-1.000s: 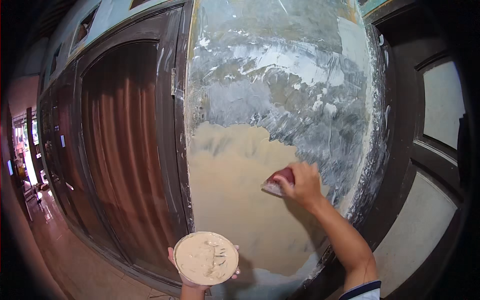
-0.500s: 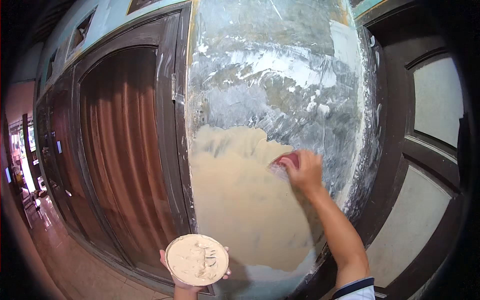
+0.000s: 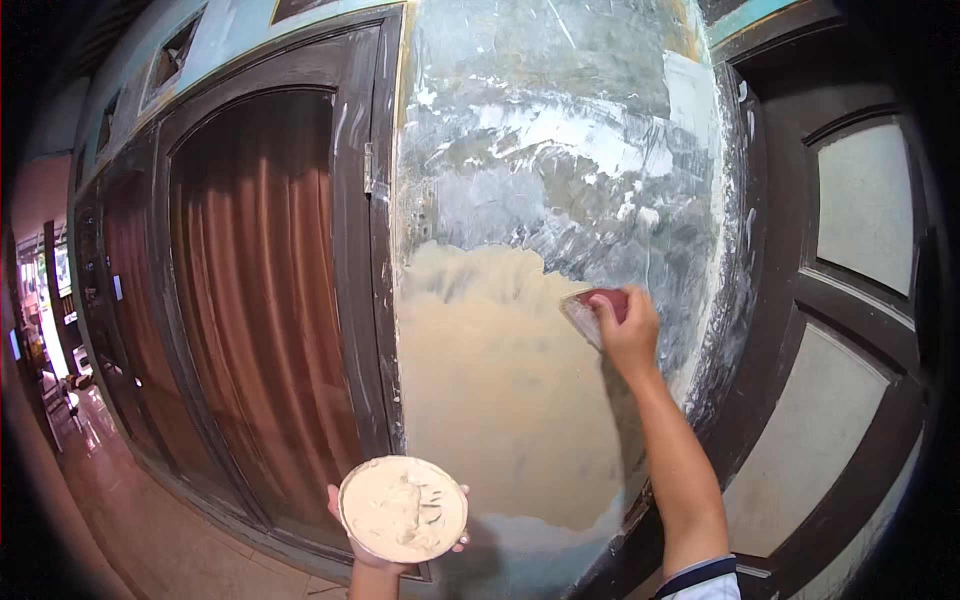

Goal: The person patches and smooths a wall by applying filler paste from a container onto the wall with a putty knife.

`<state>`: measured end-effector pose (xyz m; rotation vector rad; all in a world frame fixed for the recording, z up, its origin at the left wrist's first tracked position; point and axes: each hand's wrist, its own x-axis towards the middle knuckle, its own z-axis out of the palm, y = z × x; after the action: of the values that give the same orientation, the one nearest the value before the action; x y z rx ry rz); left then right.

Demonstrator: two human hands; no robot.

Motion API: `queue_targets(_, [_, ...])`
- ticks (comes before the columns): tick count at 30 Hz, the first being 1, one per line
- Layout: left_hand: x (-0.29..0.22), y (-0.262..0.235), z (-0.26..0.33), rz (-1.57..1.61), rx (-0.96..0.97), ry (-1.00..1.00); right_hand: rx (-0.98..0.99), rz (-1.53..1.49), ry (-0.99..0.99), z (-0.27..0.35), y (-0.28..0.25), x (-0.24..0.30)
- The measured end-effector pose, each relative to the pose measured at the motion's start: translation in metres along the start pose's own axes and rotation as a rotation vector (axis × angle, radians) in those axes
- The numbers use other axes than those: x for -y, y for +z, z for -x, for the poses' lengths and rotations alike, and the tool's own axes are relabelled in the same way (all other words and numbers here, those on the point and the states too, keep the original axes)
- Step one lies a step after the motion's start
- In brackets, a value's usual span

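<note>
My right hand [image 3: 632, 335] grips the dark red handle of a putty knife [image 3: 584, 312], its flat pale blade against the wall [image 3: 590, 215]. The blade lies at the upper right edge of a wide smooth patch of beige putty [image 3: 500, 390]. Above this patch the wall is bare grey with white smears. Low in front of the wall, my left hand [image 3: 362, 552] holds up a round container of beige putty [image 3: 403, 510] from beneath, fingers wrapped round its sides. The putty in it has a ridged, scooped surface.
Left of the wall stands a dark wooden door frame [image 3: 378, 250] with a glazed panel and brown curtain [image 3: 265, 290] behind it. A dark panelled door [image 3: 800, 300] with pale insets is on the right. Tiled floor [image 3: 150, 510] runs along the lower left.
My right hand and the putty knife have shifted slightly right and up along the putty's edge, with the blade turned. The view has swung a little, so the container appears slightly farther right.
</note>
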<state>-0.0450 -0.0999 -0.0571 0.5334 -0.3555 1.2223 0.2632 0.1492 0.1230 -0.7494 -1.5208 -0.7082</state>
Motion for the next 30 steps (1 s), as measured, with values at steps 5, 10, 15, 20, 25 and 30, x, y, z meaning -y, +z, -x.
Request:
queue_targets(5, [0.002, 0.008, -0.012, -0.049, 0.056, -0.023, 0.196, -0.424, 0.040, 0.015, -0.043, 0.024])
queue_targets(10, [0.009, 0.007, -0.027, -0.235, -0.032, -0.027, 0.566, -0.413, -0.331, 0.033, -0.116, 0.089])
queue_targets(15, [0.025, 0.009, -0.037, -0.267, -0.020, -0.008, 0.592, -0.375, -0.598, 0.044, -0.158, 0.128])
queue_targets(20, [0.048, 0.020, -0.037, -0.055, -0.024, -0.041, 0.493, -0.133, -0.833, 0.057, -0.177, 0.135])
queue_targets(25, [0.061, 0.019, -0.038, -0.018, 0.013, -0.077, 0.463, -0.133, -0.819, 0.062, -0.180, 0.132])
queue_targets(30, [0.074, 0.017, -0.045, 0.193, -0.111, 0.006, 0.391, -0.120, -0.792, 0.064, -0.174, 0.123])
